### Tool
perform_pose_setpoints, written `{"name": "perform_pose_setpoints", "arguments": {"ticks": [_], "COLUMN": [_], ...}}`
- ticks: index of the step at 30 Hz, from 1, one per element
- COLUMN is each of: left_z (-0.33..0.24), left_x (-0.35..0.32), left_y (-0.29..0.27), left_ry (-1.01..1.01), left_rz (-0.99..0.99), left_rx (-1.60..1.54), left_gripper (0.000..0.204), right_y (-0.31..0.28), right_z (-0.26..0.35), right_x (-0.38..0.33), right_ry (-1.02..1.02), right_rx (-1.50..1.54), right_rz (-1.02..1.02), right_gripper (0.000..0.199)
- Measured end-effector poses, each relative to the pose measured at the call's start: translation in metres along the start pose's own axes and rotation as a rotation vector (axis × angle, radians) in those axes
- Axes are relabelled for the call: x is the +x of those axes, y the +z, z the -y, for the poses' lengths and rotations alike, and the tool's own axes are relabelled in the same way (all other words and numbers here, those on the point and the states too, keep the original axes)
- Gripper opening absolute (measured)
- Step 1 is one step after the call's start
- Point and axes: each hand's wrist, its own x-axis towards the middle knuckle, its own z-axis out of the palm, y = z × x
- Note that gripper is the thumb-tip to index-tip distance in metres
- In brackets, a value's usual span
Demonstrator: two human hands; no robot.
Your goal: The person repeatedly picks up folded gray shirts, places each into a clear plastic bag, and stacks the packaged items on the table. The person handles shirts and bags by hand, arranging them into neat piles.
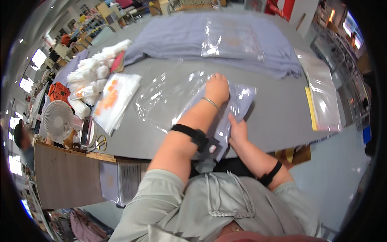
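Note:
A folded lavender garment lies inside a clear plastic bag (pixel 244 95) in front of me, its near end reaching the table edge. My left hand (pixel 217 89) is on the bag's far part, knuckles up and fingers curled down into the film; the fingertips are hidden. On the bag's near right edge, my right hand (pixel 238 131) grips it with the thumb on top, the other fingers mostly out of sight. A dark tag with a small white label (pixel 213 147) shows at the near end. Loose clear film (pixel 161 97) spreads leftward from the bag over the grey table (pixel 278 117).
Lavender cloth (pixel 169 36) is piled along the far side, with a clear bag (pixel 229 38) on top. At left are white bags with orange print (pixel 115 99), bunched white material (pixel 90 72), a fan (pixel 58 120) and scissors (pixel 100 142). Clear bags (pixel 322 97) lie at right.

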Motion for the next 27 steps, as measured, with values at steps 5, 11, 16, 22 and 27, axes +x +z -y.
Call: {"name": "perform_pose_setpoints", "arguments": {"ticks": [5,11,16,22,27], "left_z": [-0.028,-0.045,-0.033,-0.023,-0.046], "left_x": [0.02,-0.123,-0.215,-0.21,-0.26], "left_y": [0.013,-0.048,-0.03,0.003,-0.003], "left_ry": [0.18,0.381,0.205,-0.044,0.173], "left_rz": [0.212,0.267,0.233,0.295,0.208], "left_rx": [-0.112,-0.968,-0.504,-0.524,-0.344], "left_gripper": [0.014,0.015,0.06,0.052,0.074], "right_y": [-0.005,-0.004,0.034,0.023,0.031], "right_z": [-0.006,0.009,0.014,-0.005,-0.034], "right_x": [0.0,0.002,0.007,-0.023,-0.018], "right_ry": [0.077,0.324,0.498,0.492,0.441], "right_rx": [0.006,0.46,0.348,0.314,0.268], "right_rz": [0.052,0.437,0.135,0.134,0.141], "right_gripper": [0.03,0.037,0.043,0.043,0.04]}}
